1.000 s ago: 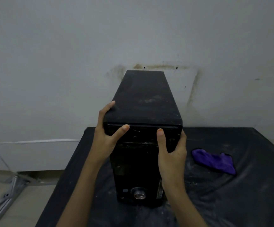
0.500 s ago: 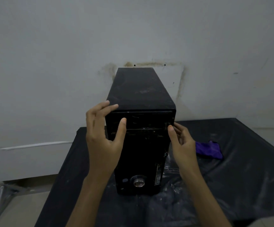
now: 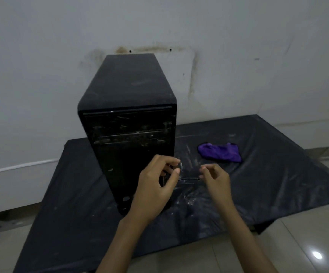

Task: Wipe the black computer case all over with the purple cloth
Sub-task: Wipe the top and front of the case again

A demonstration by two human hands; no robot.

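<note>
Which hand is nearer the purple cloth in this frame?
Right. The right hand hovers just short of the purple cloth, not touching it; the left hand is farther left, in front of the black computer case.

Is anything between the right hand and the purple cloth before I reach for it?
Nothing visible. The purple cloth lies on the black table cover, just beyond the right hand, with only bare, dusty cover between them. The computer case stands to the left, clear of that path.
</note>
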